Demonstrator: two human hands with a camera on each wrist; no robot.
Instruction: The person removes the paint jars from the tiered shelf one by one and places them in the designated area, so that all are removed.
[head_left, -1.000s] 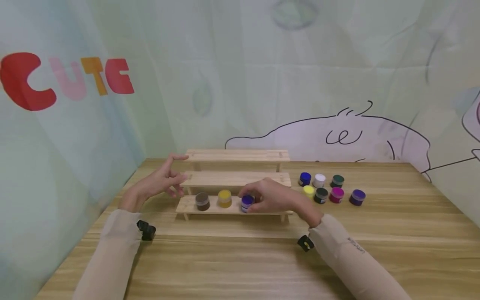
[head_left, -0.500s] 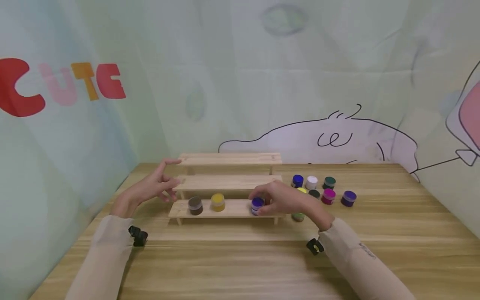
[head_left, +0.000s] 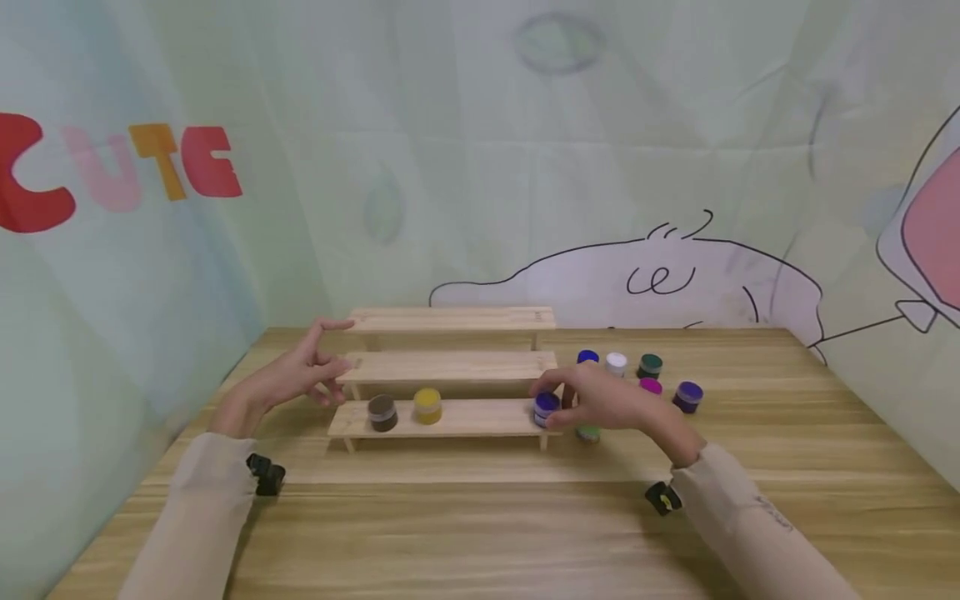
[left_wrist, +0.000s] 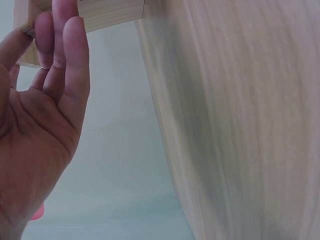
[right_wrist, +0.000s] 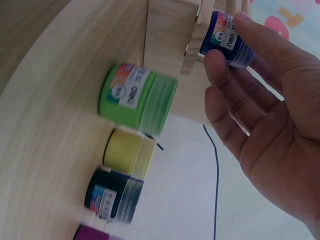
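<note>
My right hand [head_left: 611, 402] pinches a dark blue paint jar [head_left: 546, 410] between thumb and fingers at the right end of the lowest tier of a three-tier wooden rack [head_left: 480, 417]. In the right wrist view the jar [right_wrist: 226, 37] stands against the tier's edge. On that same tier, toward the left, sit a brown paint jar [head_left: 382, 413] and a yellow-ochre one. At the rack's left end, my left hand [head_left: 288, 375] reaches with its index finger to the top tier and its thumb to the middle tier. Its other fingers are loosely bent.
Right of the rack, several paint jars stand on the wooden table [head_left: 465, 533]: white [head_left: 616, 364], dark green [head_left: 650, 367], magenta and purple [head_left: 687, 397]. A light green jar [right_wrist: 127, 97] is closest to the rack, partly hidden in the head view. A printed curtain hangs behind.
My right hand has moved the dark blue jar rightward along the lowest tier, from near its middle to its right end. The left hand stays at the rack's left end. The head view has shifted slightly.
</note>
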